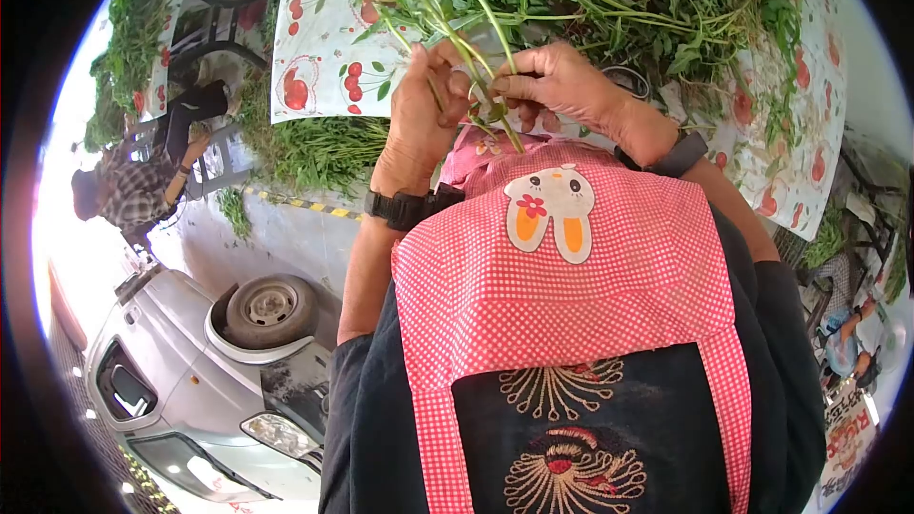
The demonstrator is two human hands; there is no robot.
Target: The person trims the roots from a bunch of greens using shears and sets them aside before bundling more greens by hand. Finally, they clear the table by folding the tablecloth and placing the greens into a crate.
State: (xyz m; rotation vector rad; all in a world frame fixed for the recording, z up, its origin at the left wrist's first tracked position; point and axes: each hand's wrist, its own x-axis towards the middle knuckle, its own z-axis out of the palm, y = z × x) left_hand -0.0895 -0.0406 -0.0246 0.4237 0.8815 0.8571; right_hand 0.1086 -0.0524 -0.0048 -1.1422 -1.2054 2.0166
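My left hand (426, 100) closes its fingers around several long green leafy stems (459, 40), just past the near edge of the table. On the same stems, my right hand (555, 86) pinches with thumb and fingers, close beside the left. The lower stem ends point down toward my pink checked apron (571, 300), and the leafy tops lean over the table. Just beyond my hands lies a big heap of leafy green plants (685, 14), with brown roots showing at its top. Both wrists wear dark bands.
A cherry-print tablecloth (319, 62) covers the table under the heap. More cut greens (319, 157) lie on the floor to the left, by a yellow-black strip (303, 203). A silver vehicle (181, 343) stands at lower left. Other people sit at far left (133, 190) and far right (847, 333).
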